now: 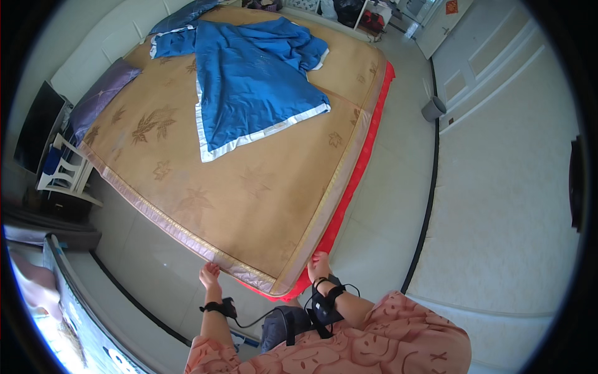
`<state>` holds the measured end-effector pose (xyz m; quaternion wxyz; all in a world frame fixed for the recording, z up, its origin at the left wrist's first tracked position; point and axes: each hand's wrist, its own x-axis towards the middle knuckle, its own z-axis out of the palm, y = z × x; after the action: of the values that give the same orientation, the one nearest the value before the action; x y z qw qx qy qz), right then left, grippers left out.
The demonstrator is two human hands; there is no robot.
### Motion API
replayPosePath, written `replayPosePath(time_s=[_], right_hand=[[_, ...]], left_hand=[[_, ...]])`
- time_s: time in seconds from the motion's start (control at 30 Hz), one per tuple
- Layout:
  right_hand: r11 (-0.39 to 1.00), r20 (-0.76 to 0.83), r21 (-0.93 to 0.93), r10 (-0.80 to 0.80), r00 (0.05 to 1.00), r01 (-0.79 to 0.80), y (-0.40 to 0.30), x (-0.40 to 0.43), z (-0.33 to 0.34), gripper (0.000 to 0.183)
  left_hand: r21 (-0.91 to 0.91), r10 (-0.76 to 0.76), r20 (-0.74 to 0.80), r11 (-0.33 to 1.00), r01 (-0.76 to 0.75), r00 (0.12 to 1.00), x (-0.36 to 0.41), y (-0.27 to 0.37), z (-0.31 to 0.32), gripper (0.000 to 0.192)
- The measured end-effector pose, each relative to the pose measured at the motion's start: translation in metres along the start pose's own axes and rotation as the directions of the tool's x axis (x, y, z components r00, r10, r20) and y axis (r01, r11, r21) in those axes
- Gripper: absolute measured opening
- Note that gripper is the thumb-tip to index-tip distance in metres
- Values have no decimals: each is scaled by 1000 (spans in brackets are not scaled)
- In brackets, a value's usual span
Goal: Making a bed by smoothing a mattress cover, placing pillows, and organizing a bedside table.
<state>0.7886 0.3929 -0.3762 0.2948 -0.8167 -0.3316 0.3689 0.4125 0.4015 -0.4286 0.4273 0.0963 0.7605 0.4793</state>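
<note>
A tan sleeping mat (224, 201) with a leaf pattern and a shiny pinkish border covers the bed. My left hand (210, 275) pinches the mat's border along the near left edge. Around the near corner, my right hand (319, 266) grips the edge on the other side, where the border meets a red sheet (348, 198) beneath it; its fingertips are partly hidden. A crumpled blue quilt (261, 84) with a white trim lies on the far half of the mat. Black straps with cabled devices circle both of my wrists.
A purple pillow (105, 96) and a dark blue pillow (182, 17) rest by the white headboard (100, 46). A white chair (67, 173) stands left of the bed. On the right, a grey bin (433, 109) sits against the wall, across a strip of tiled floor (387, 173).
</note>
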Motion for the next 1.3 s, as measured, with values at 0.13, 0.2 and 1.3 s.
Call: replayPosePath(time_s=[0.13,0.2,1.3], right_hand=[[740,346,531,255,903,-413,-31,21,4,47],[925,353,292,132,926,-243,-50,22,0,43],[878,573,131,312,758,-461,2,26,1,32]], left_hand=[[-148,-249,135,952,268,959,-10,59,25,51],[737,339,-514,644,203,788,-6,48,48,50],[149,-648,-253,708,691,718,-303,-122,-252,16]])
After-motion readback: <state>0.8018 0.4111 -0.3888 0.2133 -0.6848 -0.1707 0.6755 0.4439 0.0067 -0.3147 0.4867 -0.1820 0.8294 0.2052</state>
